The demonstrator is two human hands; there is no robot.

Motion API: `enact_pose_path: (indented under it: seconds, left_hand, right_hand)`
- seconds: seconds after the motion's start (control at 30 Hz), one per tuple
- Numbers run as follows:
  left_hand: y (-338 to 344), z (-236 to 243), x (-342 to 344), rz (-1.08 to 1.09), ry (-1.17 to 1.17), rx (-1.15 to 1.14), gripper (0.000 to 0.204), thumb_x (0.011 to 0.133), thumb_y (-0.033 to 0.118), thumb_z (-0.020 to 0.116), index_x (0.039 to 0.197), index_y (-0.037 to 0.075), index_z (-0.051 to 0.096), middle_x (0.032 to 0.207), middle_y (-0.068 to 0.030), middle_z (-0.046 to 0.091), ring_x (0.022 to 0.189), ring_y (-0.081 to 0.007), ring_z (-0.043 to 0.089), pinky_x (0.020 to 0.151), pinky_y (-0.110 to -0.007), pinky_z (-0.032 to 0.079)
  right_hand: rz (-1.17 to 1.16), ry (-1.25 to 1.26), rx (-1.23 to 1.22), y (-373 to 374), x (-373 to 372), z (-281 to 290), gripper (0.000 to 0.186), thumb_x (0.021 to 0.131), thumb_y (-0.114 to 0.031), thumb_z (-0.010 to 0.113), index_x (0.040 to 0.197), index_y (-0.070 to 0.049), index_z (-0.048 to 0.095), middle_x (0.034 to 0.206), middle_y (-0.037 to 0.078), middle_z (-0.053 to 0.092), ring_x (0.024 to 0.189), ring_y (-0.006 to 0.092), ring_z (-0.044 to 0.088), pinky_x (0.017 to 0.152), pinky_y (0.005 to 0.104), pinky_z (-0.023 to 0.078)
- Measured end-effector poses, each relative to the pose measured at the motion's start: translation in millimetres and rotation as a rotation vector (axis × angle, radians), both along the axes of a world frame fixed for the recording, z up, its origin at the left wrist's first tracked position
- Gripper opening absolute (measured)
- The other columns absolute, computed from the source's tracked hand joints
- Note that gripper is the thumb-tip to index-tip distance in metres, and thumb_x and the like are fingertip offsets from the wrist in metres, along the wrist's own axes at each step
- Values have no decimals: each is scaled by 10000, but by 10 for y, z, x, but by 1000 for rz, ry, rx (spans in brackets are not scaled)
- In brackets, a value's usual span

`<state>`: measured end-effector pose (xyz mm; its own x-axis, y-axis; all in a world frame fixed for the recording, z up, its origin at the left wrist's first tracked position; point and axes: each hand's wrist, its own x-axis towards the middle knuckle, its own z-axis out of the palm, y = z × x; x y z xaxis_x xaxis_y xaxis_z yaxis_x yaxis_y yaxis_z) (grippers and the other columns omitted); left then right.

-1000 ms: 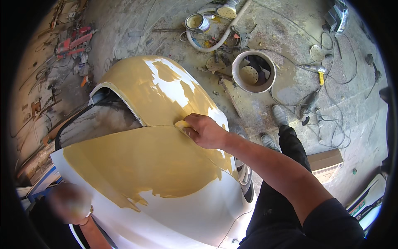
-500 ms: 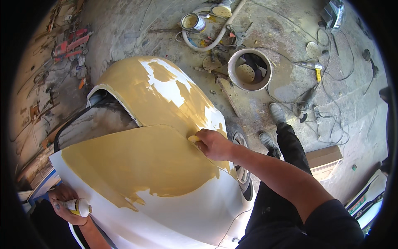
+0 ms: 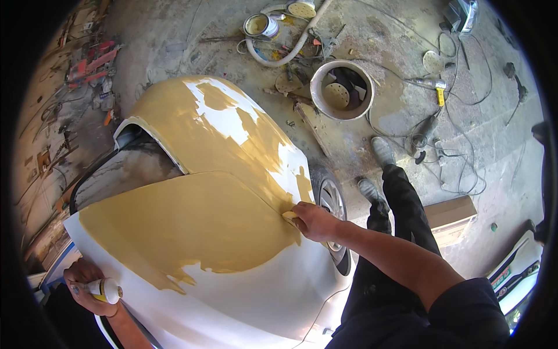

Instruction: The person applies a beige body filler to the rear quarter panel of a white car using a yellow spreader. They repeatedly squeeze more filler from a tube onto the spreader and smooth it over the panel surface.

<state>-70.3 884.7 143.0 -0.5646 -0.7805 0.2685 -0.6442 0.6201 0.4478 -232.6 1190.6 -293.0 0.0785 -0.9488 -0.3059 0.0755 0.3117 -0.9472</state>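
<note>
My right hand (image 3: 317,223) pinches a small yellow spreader (image 3: 289,218) against the car body. Beneath it, tan body filler (image 3: 192,224) covers much of two adjoining panels and ends in ragged edges. White surface (image 3: 250,291) shows below the filler, and white patches (image 3: 218,113) show through it farther up. A seam runs between the panels, close to the spreader. At the lower left, beside the car's edge, my left hand (image 3: 87,285) is closed round a white bottle (image 3: 109,291) with a yellow band, its cap pointing right.
A wheel (image 3: 331,198) sits just right of my right hand. Beyond the car are a round bucket (image 3: 343,113) with perforated discs in it, an open can (image 3: 260,26), a hose (image 3: 293,52) and trailing cords. A cardboard box (image 3: 447,215) lies by my legs.
My right hand and the spreader have moved down and slightly right along the panel seam. More filler lies near the wheel arch. My left hand keeps hold of the bottle.
</note>
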Motion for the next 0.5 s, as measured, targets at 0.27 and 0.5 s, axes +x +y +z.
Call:
enact_pose_path:
  seconds: [0.27,0.5]
  left_hand:
    - [-57,83,106,-9,-29,29,408,1038,421,467,849,60,445,728,-44,414,664,-164,428,601,-315,340]
    - [-33,90,160,196,34,12,396,1021,415,462,841,67,405,751,-53,379,702,-185,428,626,-338,319]
  right_hand:
    - [39,44,-2,165,33,-19,148,962,-70,612,1075,25,612,1039,229,650,1045,432,651,919,507,543]
    - [215,77,83,527,65,-189,164,954,-61,608,1091,26,634,1059,238,648,1057,429,649,929,502,537]
